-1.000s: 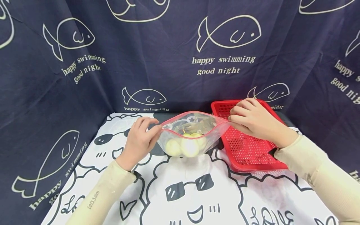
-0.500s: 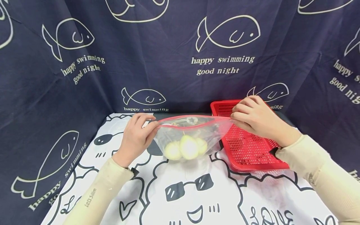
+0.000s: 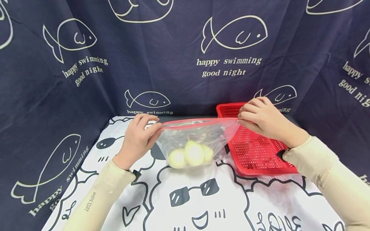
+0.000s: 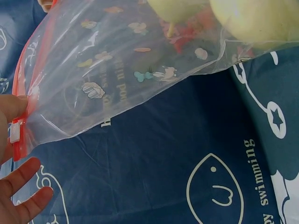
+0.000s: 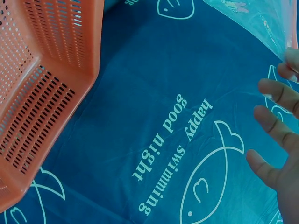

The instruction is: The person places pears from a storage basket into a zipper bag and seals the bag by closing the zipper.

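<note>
A clear zip bag (image 3: 199,136) with a red top edge is stretched between my two hands, its mouth now a narrow slit. Several pale yellow-green pears (image 3: 193,153) sit at the bottom of the bag. My left hand (image 3: 138,138) pinches the bag's left top corner; a small white slider (image 4: 15,132) shows there in the left wrist view, beside the thumb. My right hand (image 3: 264,120) pinches the right top corner, its other fingers spread apart from the bag in the right wrist view. Small printed pictures show on the plastic.
Behind and below my right forearm stands a red perforated basket (image 3: 254,154), just right of the bag. A white cartoon-print cloth (image 3: 202,205) covers the table. A dark blue fish-print curtain (image 3: 173,64) hangs at the back and sides.
The bag's mouth has narrowed from a wide oval to a slit as my hands drew slightly apart. The pears hang a little lower in the view.
</note>
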`<state>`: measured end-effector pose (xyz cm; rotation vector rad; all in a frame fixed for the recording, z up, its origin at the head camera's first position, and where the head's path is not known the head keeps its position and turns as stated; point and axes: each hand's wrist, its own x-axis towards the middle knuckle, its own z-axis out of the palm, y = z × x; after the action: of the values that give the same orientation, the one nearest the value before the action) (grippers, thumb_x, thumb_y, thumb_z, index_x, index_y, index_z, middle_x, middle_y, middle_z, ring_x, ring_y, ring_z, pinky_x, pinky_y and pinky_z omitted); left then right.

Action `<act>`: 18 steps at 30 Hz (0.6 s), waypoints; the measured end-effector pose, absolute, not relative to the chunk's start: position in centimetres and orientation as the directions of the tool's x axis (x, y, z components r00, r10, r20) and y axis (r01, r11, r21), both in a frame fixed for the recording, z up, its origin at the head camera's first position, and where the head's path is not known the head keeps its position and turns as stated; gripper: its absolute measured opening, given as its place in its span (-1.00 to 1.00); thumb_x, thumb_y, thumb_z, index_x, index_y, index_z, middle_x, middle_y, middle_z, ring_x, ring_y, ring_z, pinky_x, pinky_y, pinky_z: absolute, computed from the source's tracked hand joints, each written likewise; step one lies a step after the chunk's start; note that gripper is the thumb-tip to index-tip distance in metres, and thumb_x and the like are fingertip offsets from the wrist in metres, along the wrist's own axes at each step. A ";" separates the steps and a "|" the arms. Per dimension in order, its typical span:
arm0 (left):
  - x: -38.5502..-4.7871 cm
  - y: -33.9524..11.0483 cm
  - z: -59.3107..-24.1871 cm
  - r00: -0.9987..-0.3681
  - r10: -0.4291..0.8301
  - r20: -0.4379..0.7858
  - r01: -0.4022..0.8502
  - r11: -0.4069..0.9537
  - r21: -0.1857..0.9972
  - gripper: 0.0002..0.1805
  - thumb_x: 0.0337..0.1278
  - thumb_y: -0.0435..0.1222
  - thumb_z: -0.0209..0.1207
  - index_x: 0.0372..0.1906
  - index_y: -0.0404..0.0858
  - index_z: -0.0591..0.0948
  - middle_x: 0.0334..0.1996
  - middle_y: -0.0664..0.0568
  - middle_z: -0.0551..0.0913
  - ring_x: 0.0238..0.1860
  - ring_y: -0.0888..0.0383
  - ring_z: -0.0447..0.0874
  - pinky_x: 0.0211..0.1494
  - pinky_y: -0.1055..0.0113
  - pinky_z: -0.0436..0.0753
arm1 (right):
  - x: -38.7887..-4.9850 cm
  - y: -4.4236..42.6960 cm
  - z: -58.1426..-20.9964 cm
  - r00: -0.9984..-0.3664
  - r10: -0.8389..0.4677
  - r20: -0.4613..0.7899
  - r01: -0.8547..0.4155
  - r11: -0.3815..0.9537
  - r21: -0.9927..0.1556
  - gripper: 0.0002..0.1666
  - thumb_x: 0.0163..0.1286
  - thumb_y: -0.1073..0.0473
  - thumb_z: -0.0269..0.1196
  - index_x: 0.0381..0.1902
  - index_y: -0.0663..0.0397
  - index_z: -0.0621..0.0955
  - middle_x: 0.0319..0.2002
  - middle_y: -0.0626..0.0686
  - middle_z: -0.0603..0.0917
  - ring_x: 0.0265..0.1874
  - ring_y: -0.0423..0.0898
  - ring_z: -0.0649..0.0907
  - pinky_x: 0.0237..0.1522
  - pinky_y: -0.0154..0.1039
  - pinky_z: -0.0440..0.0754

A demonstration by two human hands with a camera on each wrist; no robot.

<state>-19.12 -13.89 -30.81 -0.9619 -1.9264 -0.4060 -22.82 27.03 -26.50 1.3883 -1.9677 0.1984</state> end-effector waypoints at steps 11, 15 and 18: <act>-20.0 -14.1 -31.3 -0.255 0.465 0.848 0.744 0.654 -0.135 -0.82 0.42 -0.27 0.10 -0.27 -0.23 0.67 -0.20 -0.14 0.63 -0.15 -0.21 0.54 -0.19 -0.07 0.55 | -23.3 26.8 -26.8 -0.236 -0.757 0.609 -0.859 0.455 0.233 -0.42 0.60 -0.14 -0.18 -0.26 0.10 0.63 -0.31 0.09 0.64 -0.26 0.14 0.54 -0.15 0.17 0.39; -20.0 -14.2 -31.5 -0.261 0.478 0.839 0.741 0.656 -0.144 -0.88 0.38 -0.30 0.15 -0.25 -0.23 0.67 -0.20 -0.14 0.63 -0.14 -0.22 0.56 -0.23 -0.09 0.55 | -23.4 26.6 -27.0 -0.249 -0.758 0.602 -0.856 0.464 0.230 -0.41 0.60 -0.16 -0.19 -0.27 0.09 0.63 -0.32 0.08 0.64 -0.27 0.13 0.54 -0.15 0.16 0.39; -20.1 -14.3 -31.7 -0.259 0.478 0.839 0.744 0.653 -0.142 -0.94 0.29 -0.37 0.20 -0.23 -0.22 0.67 -0.19 -0.14 0.63 -0.14 -0.22 0.56 -0.22 -0.09 0.55 | -23.4 26.6 -27.0 -0.251 -0.755 0.606 -0.855 0.466 0.227 -0.42 0.60 -0.16 -0.17 -0.27 0.09 0.63 -0.33 0.08 0.64 -0.28 0.14 0.55 -0.16 0.16 0.40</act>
<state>-20.11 -14.33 -31.65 -0.9612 -1.9162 -0.3501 -23.40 26.55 -27.02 1.3329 -2.0525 0.1938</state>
